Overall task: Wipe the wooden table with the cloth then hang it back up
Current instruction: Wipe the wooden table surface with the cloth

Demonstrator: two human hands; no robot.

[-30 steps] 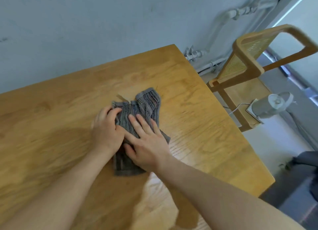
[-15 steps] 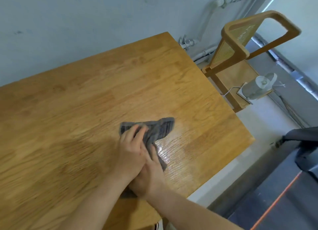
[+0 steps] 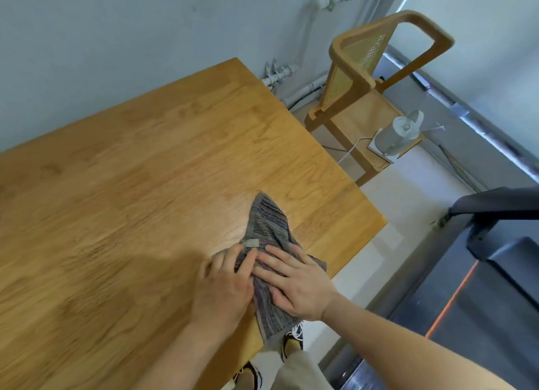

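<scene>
- Wooden desk (image 3: 145, 185) stood against a pale grey wall, with pipes (image 3: 315, 7) running down the wall behind it.
- Striped grey cloth (image 3: 267, 223) lay on the desk near the right near corner, its near end hanging over the desk edge.
- Left hand (image 3: 224, 287) had bent fingers and gripped the cloth's left edge.
- Right hand (image 3: 294, 284) lay flat with fingers spread, pressing on the cloth and grasping nothing.
- Both hands were side by side, touching.
- Wooden chair (image 3: 364, 77) stood beyond the desk's right end, with a white device (image 3: 399, 135) on its seat.
</scene>
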